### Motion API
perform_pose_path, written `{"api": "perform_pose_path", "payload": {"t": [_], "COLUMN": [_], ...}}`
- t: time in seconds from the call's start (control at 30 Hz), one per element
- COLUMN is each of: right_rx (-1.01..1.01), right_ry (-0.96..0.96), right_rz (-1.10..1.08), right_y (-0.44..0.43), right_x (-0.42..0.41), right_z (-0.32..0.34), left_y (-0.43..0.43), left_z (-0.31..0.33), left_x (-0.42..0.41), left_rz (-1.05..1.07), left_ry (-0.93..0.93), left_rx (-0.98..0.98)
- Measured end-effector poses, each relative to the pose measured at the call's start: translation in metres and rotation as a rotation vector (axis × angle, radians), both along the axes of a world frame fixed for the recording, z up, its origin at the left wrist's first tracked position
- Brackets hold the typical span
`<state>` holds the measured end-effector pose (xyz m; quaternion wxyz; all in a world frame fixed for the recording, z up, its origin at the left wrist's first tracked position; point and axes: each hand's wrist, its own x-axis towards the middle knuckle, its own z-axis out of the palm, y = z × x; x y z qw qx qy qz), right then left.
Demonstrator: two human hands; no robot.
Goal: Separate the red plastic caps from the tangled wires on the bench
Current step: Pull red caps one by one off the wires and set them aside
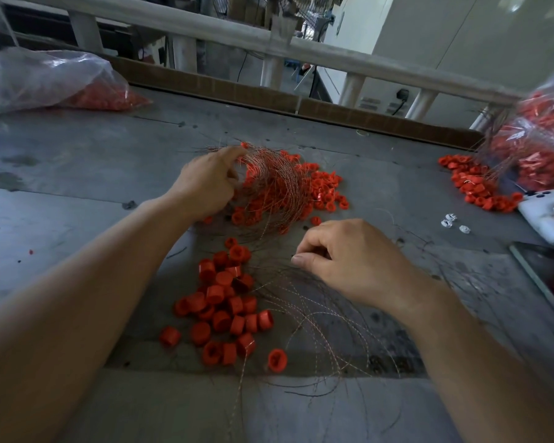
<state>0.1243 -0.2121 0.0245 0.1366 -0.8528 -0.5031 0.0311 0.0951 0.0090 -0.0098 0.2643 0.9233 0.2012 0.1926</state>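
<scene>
A tangled bundle of thin coppery wires with red caps caught in it lies mid-bench. My left hand grips its left side, fingers curled into the wires. Red caps still tangled in wire spread to the bundle's right. Nearer me sits a pile of loose red plastic caps. My right hand hovers right of that pile, thumb and fingers pinched together over loose wire strands; whether a strand is between them is unclear.
The grey bench carries a clear bag of red caps at back left and another bag at right with spilled caps. A white device and small white bits lie at right. A railing runs behind.
</scene>
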Motion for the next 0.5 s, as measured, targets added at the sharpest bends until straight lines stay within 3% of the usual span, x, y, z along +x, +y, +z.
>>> {"api": "perform_pose_path", "payload": {"t": [0.3,0.5], "right_rx": [0.017,0.017], "right_ry": [-0.006,-0.014], "right_rz": [0.007,-0.018], "right_y": [0.0,0.0], "right_x": [0.001,0.006], "right_z": [-0.001,-0.002], "left_y": [-0.004,0.002], "left_z": [-0.003,0.006], "left_x": [0.0,-0.01], "left_rz": [-0.075,0.064], "left_ry": [0.024,-0.032], "left_rx": [-0.064,-0.115]}}
